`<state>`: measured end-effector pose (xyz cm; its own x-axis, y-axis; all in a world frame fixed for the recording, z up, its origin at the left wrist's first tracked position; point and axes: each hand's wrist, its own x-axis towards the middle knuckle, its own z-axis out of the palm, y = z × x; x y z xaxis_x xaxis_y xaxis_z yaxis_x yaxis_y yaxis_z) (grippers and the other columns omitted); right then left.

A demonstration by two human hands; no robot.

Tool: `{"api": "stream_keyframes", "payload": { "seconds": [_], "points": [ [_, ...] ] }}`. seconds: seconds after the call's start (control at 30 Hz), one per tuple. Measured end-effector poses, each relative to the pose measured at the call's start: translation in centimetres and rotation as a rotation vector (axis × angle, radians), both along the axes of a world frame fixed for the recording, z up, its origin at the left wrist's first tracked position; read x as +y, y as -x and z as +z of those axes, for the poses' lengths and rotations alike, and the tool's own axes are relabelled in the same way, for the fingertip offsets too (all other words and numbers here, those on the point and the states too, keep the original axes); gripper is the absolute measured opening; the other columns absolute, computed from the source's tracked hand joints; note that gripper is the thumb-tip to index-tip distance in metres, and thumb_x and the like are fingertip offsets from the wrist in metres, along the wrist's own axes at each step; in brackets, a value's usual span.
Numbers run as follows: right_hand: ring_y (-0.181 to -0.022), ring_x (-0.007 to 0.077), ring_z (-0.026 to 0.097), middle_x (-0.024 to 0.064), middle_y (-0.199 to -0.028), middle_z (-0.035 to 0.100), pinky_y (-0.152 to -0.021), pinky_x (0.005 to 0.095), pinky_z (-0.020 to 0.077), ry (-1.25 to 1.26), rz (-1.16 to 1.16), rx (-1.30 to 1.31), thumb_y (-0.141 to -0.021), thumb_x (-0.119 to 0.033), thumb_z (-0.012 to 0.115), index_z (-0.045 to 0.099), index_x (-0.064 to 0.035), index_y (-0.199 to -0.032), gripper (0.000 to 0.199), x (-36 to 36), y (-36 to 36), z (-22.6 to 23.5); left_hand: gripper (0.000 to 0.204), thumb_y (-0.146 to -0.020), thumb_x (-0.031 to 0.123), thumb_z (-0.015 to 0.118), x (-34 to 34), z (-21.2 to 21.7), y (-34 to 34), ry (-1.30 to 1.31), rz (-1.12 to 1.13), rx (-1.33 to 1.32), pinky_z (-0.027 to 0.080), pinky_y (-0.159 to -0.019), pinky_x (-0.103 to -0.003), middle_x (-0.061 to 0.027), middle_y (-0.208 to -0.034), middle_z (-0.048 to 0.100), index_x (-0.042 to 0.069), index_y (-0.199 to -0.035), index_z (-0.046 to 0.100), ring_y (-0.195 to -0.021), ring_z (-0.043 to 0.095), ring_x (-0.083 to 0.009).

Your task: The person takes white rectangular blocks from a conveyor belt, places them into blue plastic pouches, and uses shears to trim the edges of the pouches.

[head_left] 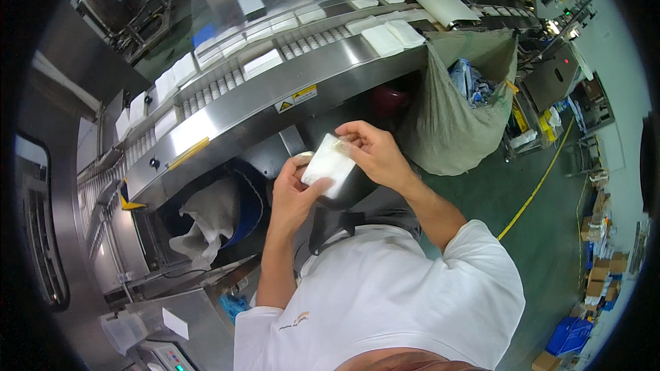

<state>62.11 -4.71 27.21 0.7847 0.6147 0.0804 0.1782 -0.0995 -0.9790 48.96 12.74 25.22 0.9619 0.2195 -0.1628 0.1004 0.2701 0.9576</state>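
Thumb and fingers of the left hand (pixel 291 192) hold the white packet (pixel 330 165) at the centre of the frame; just to the right, the right hand (pixel 379 154) pinches its upper corner. Probably it is best to support the packet flat and work this corner gently, without creasing.

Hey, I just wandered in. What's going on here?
A person in a white shirt stands at a conveyor, handling a white pack. The left hand holds it from the side, while the right hand's fingers are at its upper right edge; whether they pinch it is hard to tell. The pack is off the conveyor, where more white packs lie. To the right hangs an open sack with crumpled blue material inside.
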Motion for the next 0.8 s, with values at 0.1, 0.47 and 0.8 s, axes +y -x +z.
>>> {"api": "stream_keyframes", "payload": {
  "seconds": [0.1,0.47,0.8],
  "points": [
    [-0.101,0.0128,0.065,0.0094,-0.112,0.069,-0.091,0.0288,0.0538,-0.047,0.197,0.208,-0.096,-0.006,0.072,0.058,0.0038,-0.133,0.041,-0.5,-1.5,-1.3,0.054,-0.085,-0.001,0.080,1.0,0.9,-0.3,-0.114,-0.066,-0.009,0.055,-0.083,-0.026,-0.0129,-0.112,0.072,-0.002,-0.132,0.052,-0.097,0.069,-0.0135],
    [-0.088,0.0093,0.065,0.0057,-0.096,0.071,-0.077,0.0274,0.0530,-0.017,0.260,0.237,-0.093,-0.009,0.075,0.067,0.0048,-0.115,0.027,1.9,-3.0,-2.4,0.059,-0.086,-0.001,0.080,4.8,1.2,-2.1,-0.059,-0.118,0.020,0.057,-0.089,-0.031,-0.0148,-0.113,0.071,0.000,-0.137,0.049,-0.102,0.070,-0.0180],
    [-0.094,0.0086,0.067,0.0018,-0.107,0.071,-0.084,0.0253,0.0542,-0.090,0.380,0.394,-0.098,-0.007,0.067,0.067,-0.0006,-0.121,0.024,6.4,-8.0,0.2,0.062,-0.087,0.003,0.080,8.6,2.4,-5.4,-0.131,0.100,-0.054,0.056,-0.087,-0.031,-0.0155,-0.115,0.072,-0.001,-0.140,0.049,-0.104,0.069,-0.0194]
  ]
}}
